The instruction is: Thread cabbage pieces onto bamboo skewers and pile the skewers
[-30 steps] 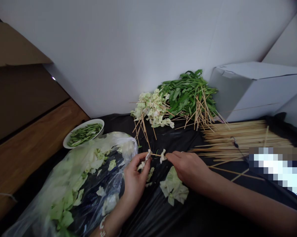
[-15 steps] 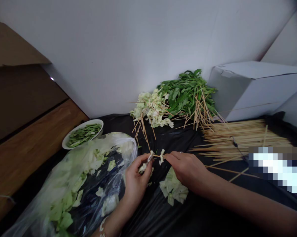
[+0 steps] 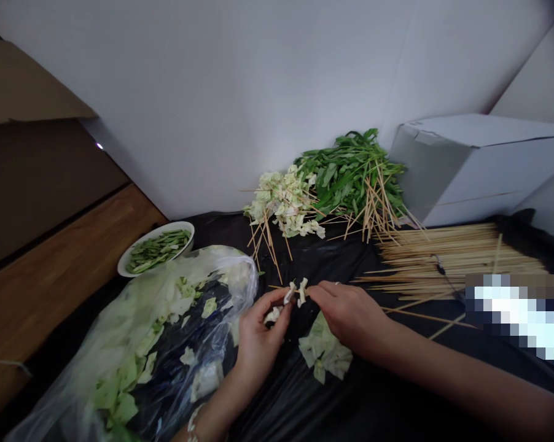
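My left hand (image 3: 265, 325) is closed, pinching a pale cabbage piece (image 3: 290, 293) between thumb and fingers; another bit of cabbage (image 3: 272, 315) shows in its palm. From the right, my right hand (image 3: 344, 310) grips a thin wooden skewer (image 3: 277, 287), most of which is hidden by fingers and cabbage. One folded cabbage piece (image 3: 302, 293) sits on the skewer close to the right fingertips. Beneath the right hand, a small heap of cabbage leaves (image 3: 325, 350) lies on the black plastic sheet (image 3: 277, 393).
A clear plastic bag (image 3: 93, 344) of torn cabbage spreads at left, beside a white bowl (image 3: 190, 236) of green pieces. Skewered cabbage (image 3: 284, 196) and skewered leafy greens (image 3: 341, 172) lie against the wall. Many bare skewers (image 3: 443, 258) and a white box (image 3: 479, 166) are at right.
My left hand has moved a little to the right, bringing its cabbage piece close to the one on the skewer. My right hand stays almost in place.
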Tool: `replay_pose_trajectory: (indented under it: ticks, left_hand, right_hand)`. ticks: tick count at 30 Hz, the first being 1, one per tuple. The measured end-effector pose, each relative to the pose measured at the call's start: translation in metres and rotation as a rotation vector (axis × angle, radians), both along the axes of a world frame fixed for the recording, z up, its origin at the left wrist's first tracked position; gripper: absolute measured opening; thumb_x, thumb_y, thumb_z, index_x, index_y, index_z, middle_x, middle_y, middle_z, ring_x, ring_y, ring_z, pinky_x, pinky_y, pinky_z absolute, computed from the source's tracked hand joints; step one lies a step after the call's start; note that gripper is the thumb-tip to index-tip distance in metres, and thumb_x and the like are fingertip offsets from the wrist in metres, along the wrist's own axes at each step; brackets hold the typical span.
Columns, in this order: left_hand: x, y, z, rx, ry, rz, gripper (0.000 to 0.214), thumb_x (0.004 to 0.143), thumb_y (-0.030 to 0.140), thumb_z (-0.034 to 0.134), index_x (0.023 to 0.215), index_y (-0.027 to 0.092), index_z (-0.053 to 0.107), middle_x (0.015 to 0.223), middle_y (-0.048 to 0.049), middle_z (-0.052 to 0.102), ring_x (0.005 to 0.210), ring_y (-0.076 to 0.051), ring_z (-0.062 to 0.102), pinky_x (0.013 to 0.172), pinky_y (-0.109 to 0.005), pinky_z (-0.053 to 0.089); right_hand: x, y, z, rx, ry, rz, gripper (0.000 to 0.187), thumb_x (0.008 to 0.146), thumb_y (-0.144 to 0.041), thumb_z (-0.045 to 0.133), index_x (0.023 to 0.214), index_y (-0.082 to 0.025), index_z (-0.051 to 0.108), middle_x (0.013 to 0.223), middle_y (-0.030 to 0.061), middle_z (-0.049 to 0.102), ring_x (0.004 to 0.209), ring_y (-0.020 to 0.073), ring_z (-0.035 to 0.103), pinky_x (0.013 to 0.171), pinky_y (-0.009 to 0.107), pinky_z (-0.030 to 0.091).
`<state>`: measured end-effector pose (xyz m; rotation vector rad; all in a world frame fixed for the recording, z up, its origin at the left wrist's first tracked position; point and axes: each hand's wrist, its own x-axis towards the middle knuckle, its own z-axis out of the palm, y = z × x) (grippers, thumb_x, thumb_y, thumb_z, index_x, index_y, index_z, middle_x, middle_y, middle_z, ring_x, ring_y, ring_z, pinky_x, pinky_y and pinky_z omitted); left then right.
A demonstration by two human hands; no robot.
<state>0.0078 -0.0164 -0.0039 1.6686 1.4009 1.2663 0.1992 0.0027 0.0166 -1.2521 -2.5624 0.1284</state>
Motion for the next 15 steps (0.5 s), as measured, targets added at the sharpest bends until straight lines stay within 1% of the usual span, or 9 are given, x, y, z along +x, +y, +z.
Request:
replay_pose_trajectory:
  ticks: [2,4,7,9,11,12,14,15]
  left_hand:
    - [-0.001,0.002,0.0,-0.045,-0.053,0.001,0.021,0.082,0.03,0.07,0.101,0.023,0.074,0.095,-0.0048,0.075,0.085,-0.02,0.068,0.082,-0.029,0.052]
    - [-0.002,0.004,0.002,-0.126,-0.169,0.015,0.025,0.081,0.034,0.071,0.102,0.021,0.073,0.097,-0.006,0.074,0.084,-0.02,0.069,0.08,-0.03,0.054]
    - [-0.005,0.008,0.006,-0.344,-0.493,-0.004,0.032,0.081,0.04,0.07,0.105,0.018,0.069,0.098,-0.0077,0.073,0.082,-0.019,0.069,0.075,-0.028,0.056]
    - [-0.007,0.01,0.01,-0.531,-0.745,-0.065,0.034,0.084,0.039,0.066,0.108,0.015,0.066,0.101,-0.0103,0.072,0.088,-0.02,0.069,0.079,-0.029,0.056]
    - [-0.009,0.012,0.013,-0.67,-0.948,-0.139,0.034,0.082,0.028,0.065,0.111,0.012,0.064,0.109,-0.0137,0.071,0.101,-0.023,0.068,0.091,-0.034,0.054]
    - [-0.01,0.013,0.014,-0.708,-1.014,-0.174,0.036,0.077,0.019,0.064,0.112,0.01,0.064,0.113,-0.0149,0.07,0.108,-0.026,0.066,0.097,-0.037,0.051]
    - [-0.011,0.014,0.014,-0.723,-1.066,-0.208,0.047,0.066,0.004,0.061,0.113,0.01,0.062,0.119,-0.0151,0.068,0.118,-0.028,0.061,0.107,-0.041,0.044]
    - [-0.011,0.015,0.013,-0.716,-1.06,-0.206,0.051,0.064,0.0,0.059,0.113,0.01,0.062,0.121,-0.0147,0.068,0.12,-0.028,0.06,0.11,-0.041,0.041]
  right_hand:
    - [0.002,0.002,0.002,0.017,-0.023,-0.024,0.025,0.089,-0.003,0.043,0.098,-0.017,0.062,0.087,0.0048,0.065,0.075,0.0161,0.06,0.066,0.027,0.039]
    - [0.005,0.005,0.006,0.039,-0.034,-0.066,0.027,0.088,-0.003,0.043,0.1,-0.017,0.062,0.087,0.0051,0.065,0.075,0.0165,0.06,0.064,0.027,0.038]
    - [0.01,0.009,0.013,0.053,-0.021,-0.109,0.024,0.09,-0.006,0.044,0.101,-0.017,0.062,0.088,0.005,0.066,0.077,0.0174,0.062,0.064,0.027,0.038]
    - [0.013,0.01,0.017,0.054,0.008,-0.11,0.023,0.092,-0.009,0.043,0.1,-0.017,0.063,0.089,0.0052,0.066,0.079,0.018,0.063,0.066,0.027,0.04]
    - [0.014,0.011,0.018,0.054,0.045,-0.103,0.024,0.094,-0.01,0.042,0.101,-0.016,0.063,0.09,0.006,0.067,0.083,0.0184,0.063,0.069,0.027,0.042]
    - [0.015,0.012,0.018,0.053,0.064,-0.099,0.024,0.094,-0.011,0.041,0.101,-0.016,0.064,0.09,0.0066,0.067,0.084,0.0186,0.064,0.071,0.028,0.043]
    - [0.016,0.012,0.018,0.048,0.095,-0.087,0.026,0.095,-0.012,0.039,0.101,-0.015,0.064,0.091,0.0076,0.067,0.086,0.0186,0.064,0.074,0.028,0.044]
    - [0.016,0.012,0.018,0.044,0.106,-0.078,0.026,0.095,-0.012,0.039,0.101,-0.015,0.064,0.09,0.0078,0.067,0.086,0.0184,0.063,0.075,0.028,0.044]
